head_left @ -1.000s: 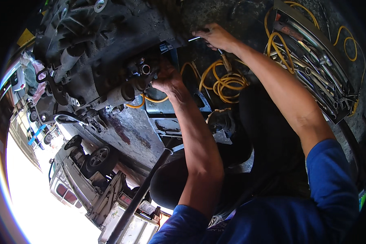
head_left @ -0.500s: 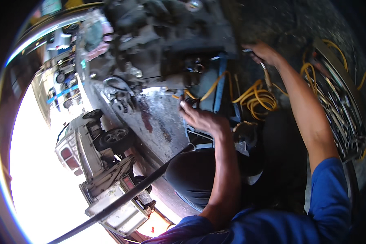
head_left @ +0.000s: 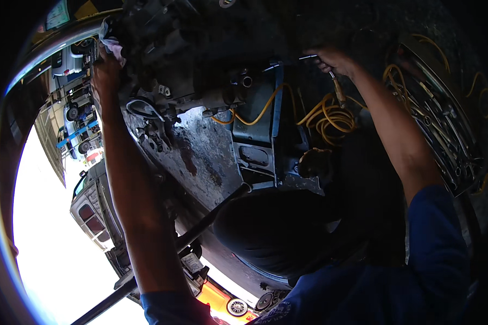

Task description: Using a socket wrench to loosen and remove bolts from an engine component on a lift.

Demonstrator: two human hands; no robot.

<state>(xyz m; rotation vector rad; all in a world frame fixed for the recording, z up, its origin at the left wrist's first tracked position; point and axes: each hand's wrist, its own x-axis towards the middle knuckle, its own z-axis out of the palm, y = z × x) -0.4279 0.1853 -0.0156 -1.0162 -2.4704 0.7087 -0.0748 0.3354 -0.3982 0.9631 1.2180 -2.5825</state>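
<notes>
My left hand (head_left: 107, 76) reaches to the far left, against a crumpled pink and grey rag (head_left: 114, 47) at the edge of a dark, greasy engine or gearbox assembly (head_left: 173, 59). Its fingers are in shadow, so whether they grip the rag cannot be told. Out to the right of the assembly, my right hand (head_left: 336, 61) is closed round a slim shiny metal tool (head_left: 309, 57). A brown, wooden-looking handle (head_left: 339, 93) on a metal shaft hangs below the same fist. Whether these are one tool or two is unclear.
A coiled yellow hose (head_left: 328, 122) lies near my knees, beside a blue-grey metal stand (head_left: 255, 154). At right is a tray of wrenches (head_left: 439, 116). A dark bar (head_left: 217, 214) slants across the lower left. Vehicles, including a grey pickup (head_left: 95, 208), stand outside.
My left hand has gone from above the metal stand to the rag at the far left. My right hand still holds its tool and sits slightly further left in the picture.
</notes>
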